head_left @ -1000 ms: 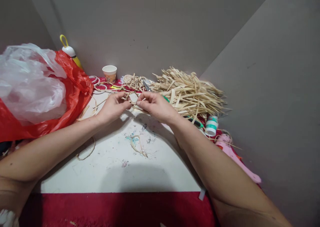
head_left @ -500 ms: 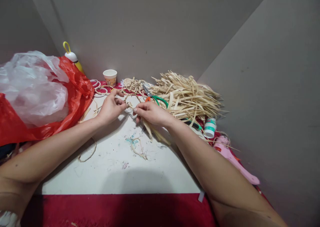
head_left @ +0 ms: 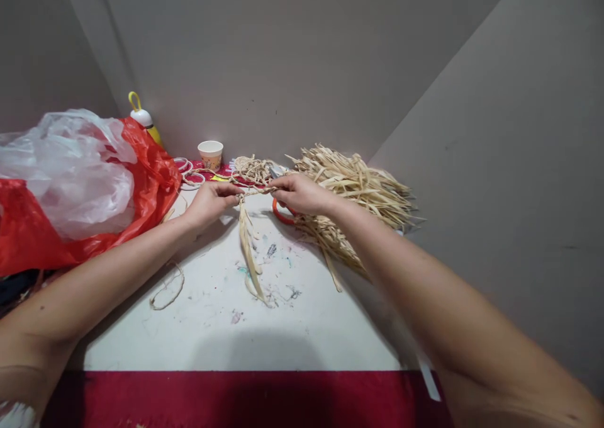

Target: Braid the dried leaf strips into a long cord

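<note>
Between my two hands a thin twisted straw cord (head_left: pixel 256 193) is stretched above the white board. My left hand (head_left: pixel 211 202) pinches it at a knot, from which loose flat straw strips (head_left: pixel 246 242) hang down to the board. My right hand (head_left: pixel 301 193) grips the cord's other side, its fingertips closed. Just under and behind the right hand is a pair of scissors with an orange handle (head_left: pixel 282 217), partly covered. A big bundle of dry straw (head_left: pixel 353 179) lies right behind the right hand and forearm.
On the left rests a red plastic bag (head_left: pixel 158 182) with a clear bag (head_left: pixel 80 176). A paper cup (head_left: pixel 210 155), a yellow-white bottle (head_left: pixel 145 124) and coiled cord (head_left: pixel 252 168) line the back. A cord loop (head_left: pixel 167 296) lies on the white board (head_left: pixel 236 346). Grey walls enclose the far side.
My right hand has moved up and right along the cord, away from the left, drawing it straight. The loose strips now hang below my left hand. The right forearm covers the green handle.
</note>
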`<action>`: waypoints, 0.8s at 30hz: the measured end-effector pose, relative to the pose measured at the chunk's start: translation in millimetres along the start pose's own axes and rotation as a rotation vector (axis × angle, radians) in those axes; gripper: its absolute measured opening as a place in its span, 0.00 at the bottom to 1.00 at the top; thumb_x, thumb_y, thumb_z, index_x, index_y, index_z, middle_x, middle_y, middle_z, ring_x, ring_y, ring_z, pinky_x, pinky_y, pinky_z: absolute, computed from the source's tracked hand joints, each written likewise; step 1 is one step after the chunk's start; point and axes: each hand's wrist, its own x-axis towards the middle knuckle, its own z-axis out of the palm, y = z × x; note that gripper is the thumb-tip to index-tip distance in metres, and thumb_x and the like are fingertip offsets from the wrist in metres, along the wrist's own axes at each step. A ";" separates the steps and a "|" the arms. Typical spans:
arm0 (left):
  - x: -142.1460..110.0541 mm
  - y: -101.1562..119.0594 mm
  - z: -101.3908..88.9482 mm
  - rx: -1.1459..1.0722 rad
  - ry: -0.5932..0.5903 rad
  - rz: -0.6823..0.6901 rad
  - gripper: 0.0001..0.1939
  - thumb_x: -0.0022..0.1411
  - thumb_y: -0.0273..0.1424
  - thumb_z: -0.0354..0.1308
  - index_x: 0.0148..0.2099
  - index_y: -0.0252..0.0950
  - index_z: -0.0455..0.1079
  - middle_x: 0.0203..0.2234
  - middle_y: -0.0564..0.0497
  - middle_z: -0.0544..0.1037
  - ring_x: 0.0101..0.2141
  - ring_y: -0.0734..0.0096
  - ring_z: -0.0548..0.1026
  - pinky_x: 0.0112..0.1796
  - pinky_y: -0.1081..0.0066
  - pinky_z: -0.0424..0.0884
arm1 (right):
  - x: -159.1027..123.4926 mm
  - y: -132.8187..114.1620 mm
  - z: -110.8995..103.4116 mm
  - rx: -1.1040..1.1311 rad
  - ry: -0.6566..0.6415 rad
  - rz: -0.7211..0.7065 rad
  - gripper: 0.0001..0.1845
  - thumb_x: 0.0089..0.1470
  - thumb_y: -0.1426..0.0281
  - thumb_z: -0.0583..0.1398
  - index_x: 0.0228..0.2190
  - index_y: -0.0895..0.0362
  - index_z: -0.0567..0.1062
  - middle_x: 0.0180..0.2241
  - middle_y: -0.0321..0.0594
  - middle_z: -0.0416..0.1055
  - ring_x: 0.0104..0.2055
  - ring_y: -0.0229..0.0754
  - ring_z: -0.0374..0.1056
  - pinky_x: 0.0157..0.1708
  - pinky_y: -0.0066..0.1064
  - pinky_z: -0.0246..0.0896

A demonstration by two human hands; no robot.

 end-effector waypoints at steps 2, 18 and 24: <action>6.8 -0.7 1.9 0.009 -0.012 -0.043 0.09 0.44 0.24 0.62 0.32 0.33 0.77 0.22 0.53 0.77 0.24 0.76 0.70 0.29 0.73 0.65 | -1.8 2.8 -13.1 -0.023 -0.138 0.084 0.09 0.46 0.74 0.63 0.33 0.57 0.80 0.21 0.37 0.71 0.23 0.37 0.64 0.27 0.31 0.58; 68.3 -23.2 21.9 0.014 -0.031 0.061 0.11 0.42 0.20 0.61 0.27 0.35 0.61 0.18 0.56 0.71 0.21 0.78 0.68 0.26 0.75 0.64 | 50.7 21.6 46.0 0.644 0.285 0.322 0.10 0.50 0.84 0.58 0.23 0.60 0.67 0.13 0.32 0.67 0.15 0.32 0.65 0.18 0.22 0.63; 76.1 -40.4 26.6 0.014 0.019 0.037 0.10 0.42 0.18 0.58 0.26 0.34 0.62 0.20 0.55 0.71 0.22 0.76 0.69 0.27 0.73 0.65 | 60.3 27.9 54.4 0.653 0.351 0.405 0.11 0.51 0.85 0.57 0.22 0.60 0.67 0.12 0.31 0.65 0.14 0.31 0.64 0.17 0.21 0.64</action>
